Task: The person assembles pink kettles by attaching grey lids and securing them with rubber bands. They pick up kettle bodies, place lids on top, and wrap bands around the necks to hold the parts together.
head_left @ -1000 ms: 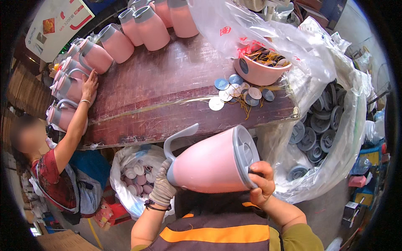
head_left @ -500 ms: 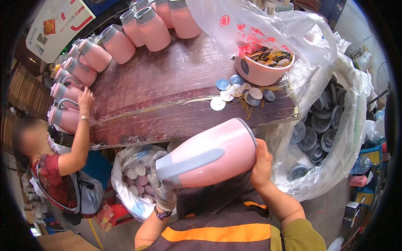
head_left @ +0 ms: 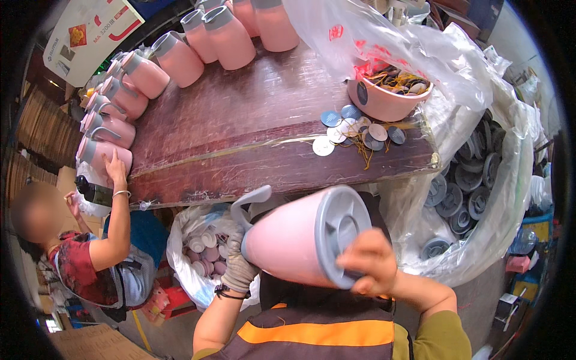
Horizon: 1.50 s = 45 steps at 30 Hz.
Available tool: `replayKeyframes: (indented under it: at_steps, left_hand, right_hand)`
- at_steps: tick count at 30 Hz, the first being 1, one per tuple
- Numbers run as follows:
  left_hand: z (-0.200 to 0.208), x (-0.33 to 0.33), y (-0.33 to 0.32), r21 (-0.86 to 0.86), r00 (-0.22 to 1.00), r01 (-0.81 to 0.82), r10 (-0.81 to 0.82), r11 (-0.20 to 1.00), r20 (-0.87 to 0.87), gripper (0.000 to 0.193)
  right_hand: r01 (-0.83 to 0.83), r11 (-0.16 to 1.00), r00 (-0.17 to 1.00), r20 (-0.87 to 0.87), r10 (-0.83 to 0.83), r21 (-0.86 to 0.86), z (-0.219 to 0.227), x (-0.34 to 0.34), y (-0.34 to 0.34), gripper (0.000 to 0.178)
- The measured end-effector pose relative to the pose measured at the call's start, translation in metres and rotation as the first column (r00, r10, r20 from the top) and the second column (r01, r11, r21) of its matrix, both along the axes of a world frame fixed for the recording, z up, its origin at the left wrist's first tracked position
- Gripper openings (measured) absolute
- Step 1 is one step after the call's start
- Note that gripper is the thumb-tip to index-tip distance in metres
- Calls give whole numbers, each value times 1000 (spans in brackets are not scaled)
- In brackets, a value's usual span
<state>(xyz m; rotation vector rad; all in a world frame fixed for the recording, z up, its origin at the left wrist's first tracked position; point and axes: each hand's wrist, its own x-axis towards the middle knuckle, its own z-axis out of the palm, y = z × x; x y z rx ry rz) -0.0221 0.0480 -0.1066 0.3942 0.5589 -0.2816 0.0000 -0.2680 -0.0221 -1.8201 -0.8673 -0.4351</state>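
Note:
A pink insulated jug (head_left: 285,240) with grey trim lies tilted on its side in front of me, its curved grey handle (head_left: 255,198) toward the upper left. My gloved left hand (head_left: 240,264) is closed around its neck end. The grey round base (head_left: 347,219) faces right, with a ridged disc at its centre. Against the lower part of this base is my bare right hand (head_left: 373,261), fingers bent and apart, slightly blurred. Whether the fingertips press on the base or only hover there is hard to tell.
Pink jugs (head_left: 228,42) line the table's (head_left: 240,120) far and left edges. Round tags (head_left: 348,129) lie by a pink tub (head_left: 384,105). Bags hold grey discs (head_left: 468,180) at right and small pale caps (head_left: 207,252) below. A co-worker's hand (head_left: 116,168) touches the last jug at left.
The jug has turned so its handle swings to the upper left and its base faces more toward me. My right hand has shifted from the rim onto the base. The co-worker's arm moved down.

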Motion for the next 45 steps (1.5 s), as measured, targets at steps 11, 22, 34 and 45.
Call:
replayKeyframes:
  at_steps: [11,22,34,45]
  left_hand:
    - [-2,0,-5,200,995,-94,89,975,34,49]
    - [22,3,-17,343,978,5,-77,939,195,55]
    - [70,18,2,844,839,-242,-334,478,430,66]
    - [95,109,8,999,162,-37,-986,31,37,36]
  right_hand:
    - [124,988,857,-513,-58,96,-35,36,3,85]
    - [215,926,747,-663,50,311,-45,44,15,79]
    - [3,994,472,-876,98,113,-86,11,-18,36]
    - [378,748,911,75,-406,-545,-58,132,27,48]
